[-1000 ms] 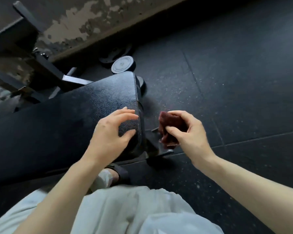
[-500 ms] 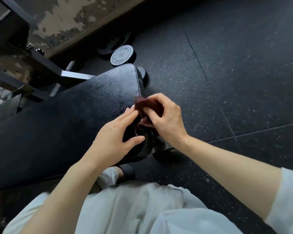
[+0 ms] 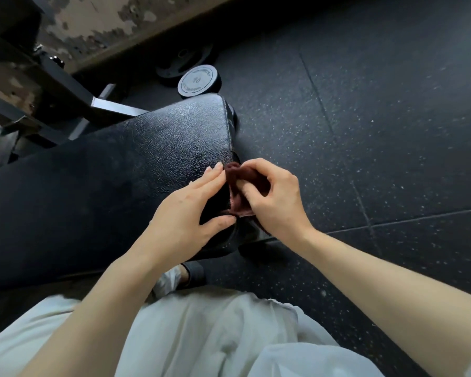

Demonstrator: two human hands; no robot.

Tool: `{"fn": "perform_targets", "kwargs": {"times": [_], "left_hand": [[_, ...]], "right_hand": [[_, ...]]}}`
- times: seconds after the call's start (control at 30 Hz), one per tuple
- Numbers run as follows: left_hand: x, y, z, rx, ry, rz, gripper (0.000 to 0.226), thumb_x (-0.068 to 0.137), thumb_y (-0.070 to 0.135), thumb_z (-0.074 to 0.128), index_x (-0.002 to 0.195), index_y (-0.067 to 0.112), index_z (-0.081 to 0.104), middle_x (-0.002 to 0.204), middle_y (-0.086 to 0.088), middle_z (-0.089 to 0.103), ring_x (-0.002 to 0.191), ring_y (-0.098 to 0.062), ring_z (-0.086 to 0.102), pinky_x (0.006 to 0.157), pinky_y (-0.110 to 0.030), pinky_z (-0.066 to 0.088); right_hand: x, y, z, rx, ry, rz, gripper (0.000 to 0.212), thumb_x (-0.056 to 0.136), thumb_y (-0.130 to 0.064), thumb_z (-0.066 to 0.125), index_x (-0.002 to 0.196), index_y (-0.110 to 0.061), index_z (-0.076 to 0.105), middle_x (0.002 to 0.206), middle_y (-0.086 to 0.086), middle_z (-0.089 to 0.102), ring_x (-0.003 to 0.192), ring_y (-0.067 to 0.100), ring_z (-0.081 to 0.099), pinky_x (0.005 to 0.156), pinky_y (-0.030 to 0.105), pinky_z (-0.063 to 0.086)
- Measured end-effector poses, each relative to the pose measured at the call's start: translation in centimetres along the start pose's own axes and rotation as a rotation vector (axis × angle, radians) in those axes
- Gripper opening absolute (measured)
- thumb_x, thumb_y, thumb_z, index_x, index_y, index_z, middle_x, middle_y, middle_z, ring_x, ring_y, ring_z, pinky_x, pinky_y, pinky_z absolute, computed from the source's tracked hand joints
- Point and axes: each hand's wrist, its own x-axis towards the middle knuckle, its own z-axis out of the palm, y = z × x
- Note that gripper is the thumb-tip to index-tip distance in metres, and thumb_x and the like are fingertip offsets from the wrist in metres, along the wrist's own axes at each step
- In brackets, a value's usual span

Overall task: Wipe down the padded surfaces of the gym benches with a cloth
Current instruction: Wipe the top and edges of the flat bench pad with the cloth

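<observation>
A black padded bench (image 3: 136, 159) runs from the left edge to the middle of the view, its end facing right. A small dark red cloth (image 3: 238, 191) is bunched against that end edge. My right hand (image 3: 272, 197) pinches the cloth between thumb and fingers. My left hand (image 3: 191, 208) rests on the pad beside it, fingers straight, fingertips and thumb touching the cloth's edge. Part of the cloth is hidden under my right hand.
A round weight plate (image 3: 197, 80) and a darker plate (image 3: 185, 59) lie on the floor beyond the bench end. The bench's metal frame (image 3: 65, 91) stands at the upper left before a peeling wall. Black rubber floor (image 3: 365, 131) spreads right. My foot (image 3: 180, 276) shows below the bench.
My right hand carried the cloth left from beside the bench onto the pad's end edge. My left hand stayed on the pad and now meets the cloth.
</observation>
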Motion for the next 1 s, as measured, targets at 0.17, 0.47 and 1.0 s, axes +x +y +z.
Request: {"fn": "perform_targets", "kwargs": {"times": [0.17, 0.47, 1.0], "left_hand": [[0.0, 0.2, 0.0, -0.011, 0.009, -0.015, 0.077, 0.081, 0.026, 0.076, 0.146, 0.019, 0.037, 0.15, 0.016, 0.025, 0.141, 0.001, 0.02, 0.108, -0.001, 0.007], [-0.1, 0.1, 0.1, -0.034, 0.021, -0.011, 0.077, 0.08, 0.026, 0.076, 0.146, 0.017, 0.037, 0.151, 0.013, 0.025, 0.141, 0.001, 0.019, 0.109, -0.002, 0.008], [-0.3, 0.5, 0.0, -0.069, 0.007, -0.033, 0.076, 0.083, 0.026, 0.074, 0.147, 0.017, 0.034, 0.155, 0.008, 0.024, 0.143, -0.003, 0.019, 0.116, -0.014, 0.01]], "right_hand": [[3.9, 2.4, -0.1, -0.117, 0.132, 0.154, 0.006, 0.082, -0.019, 0.066, 0.088, -0.017, 0.065, 0.08, -0.002, 0.07, 0.079, 0.019, 0.067, 0.081, 0.043, 0.053], [0.8, 0.5, 0.1, -0.082, 0.01, -0.12, 0.035, 0.079, -0.008, 0.058, 0.112, -0.01, 0.071, 0.114, 0.003, 0.066, 0.108, 0.012, 0.061, 0.101, 0.023, 0.043], [-0.5, 0.2, -0.5, -0.086, 0.032, -0.086, 0.03, 0.08, -0.004, 0.058, 0.107, -0.011, 0.067, 0.099, -0.007, 0.068, 0.094, 0.0, 0.062, 0.089, 0.021, 0.049]]}}
